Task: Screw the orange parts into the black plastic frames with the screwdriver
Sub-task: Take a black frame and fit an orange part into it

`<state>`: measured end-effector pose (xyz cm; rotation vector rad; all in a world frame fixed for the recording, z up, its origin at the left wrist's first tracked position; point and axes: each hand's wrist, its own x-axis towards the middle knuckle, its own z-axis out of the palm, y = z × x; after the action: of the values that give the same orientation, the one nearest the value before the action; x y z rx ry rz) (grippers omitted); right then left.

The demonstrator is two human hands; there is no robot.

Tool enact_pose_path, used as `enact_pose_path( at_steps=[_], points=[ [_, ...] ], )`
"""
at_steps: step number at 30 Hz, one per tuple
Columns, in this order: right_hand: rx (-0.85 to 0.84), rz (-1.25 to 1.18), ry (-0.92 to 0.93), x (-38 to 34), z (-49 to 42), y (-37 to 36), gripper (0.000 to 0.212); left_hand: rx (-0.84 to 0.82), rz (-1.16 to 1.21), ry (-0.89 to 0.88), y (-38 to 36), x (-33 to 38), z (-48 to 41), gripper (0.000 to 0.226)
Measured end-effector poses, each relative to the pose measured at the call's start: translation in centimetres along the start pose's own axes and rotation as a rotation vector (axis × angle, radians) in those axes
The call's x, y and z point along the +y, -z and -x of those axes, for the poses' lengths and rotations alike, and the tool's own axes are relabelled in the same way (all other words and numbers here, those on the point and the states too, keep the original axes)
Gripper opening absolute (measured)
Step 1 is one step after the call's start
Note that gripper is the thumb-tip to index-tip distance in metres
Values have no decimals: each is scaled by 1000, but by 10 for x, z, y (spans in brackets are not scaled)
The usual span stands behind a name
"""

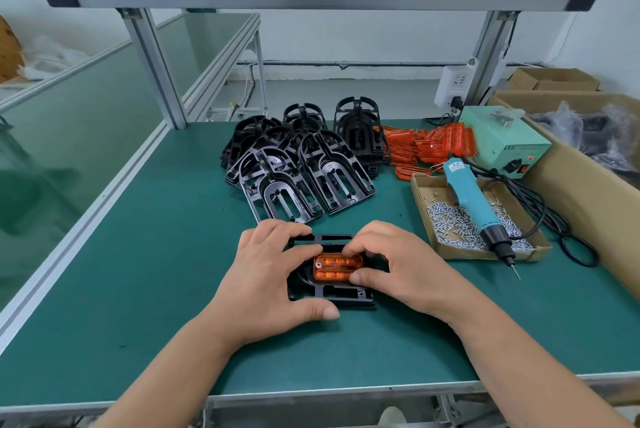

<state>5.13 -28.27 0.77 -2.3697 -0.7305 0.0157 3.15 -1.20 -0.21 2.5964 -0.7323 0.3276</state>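
The black frame (341,296) lies flat on the green bench mat (138,289), near the middle of the front half. The orange part (337,268) is seated in its centre, with its long axis running from 9 to 3 o'clock. Which way the frame's arched end points cannot be told, as it is covered. The frame is gripped by the left hand (266,275), thumb at the 6 o'clock edge and fingers curled over the 11 o'clock corner. The orange part is pinched by the right hand (398,265), thumb at its 4 o'clock corner and fingers curled over its far edge. Open mat is available from 7 to 10 o'clock, up to the aluminium side rail (86,223), and at 6 o'clock, up to the front edge strip (346,389). At 12 o'clock the way is closed by a stack of black frames (304,164); at 1 o'clock a heap of orange parts (429,147) is placed. At 2 o'clock stands a cardboard tray (464,253) of screws (450,223). The screwdriver (471,199) is laid across it, its axis running 11 to 5 o'clock and its bit projecting past the near rim. Beyond it, a cardboard carton (581,202) bounds the right side.
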Motion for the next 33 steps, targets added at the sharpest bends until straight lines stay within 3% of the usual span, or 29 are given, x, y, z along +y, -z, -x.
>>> enact_pose_path(
  at_steps=[4,9,17,20,22,25,29,33],
  points=[
    [65,96,35,-3,3,2,30,26,21,7,1,2,1,64],
    [76,245,208,-9,1,2,18,59,78,69,-1,-1,-2,44],
    [206,154,206,-10,-3,-6,17,117,210,93,-3,-4,-5,25],
    [332,-120,126,-12,-6,-7,12,124,215,48,-2,-2,-5,27],
    [319,-301,88,-16,-10,-10,15,110,188,-3,-2,-2,-5,28],
    [313,-353,45,-19,-18,-14,20,96,199,-46,-2,-2,-4,25],
    [434,-464,-65,-12,-18,-2,27,111,255,-19,-1,-2,-4,33],
    [357,-334,42,-9,-16,6,28,108,246,-6,0,-1,-5,31]
  ],
)
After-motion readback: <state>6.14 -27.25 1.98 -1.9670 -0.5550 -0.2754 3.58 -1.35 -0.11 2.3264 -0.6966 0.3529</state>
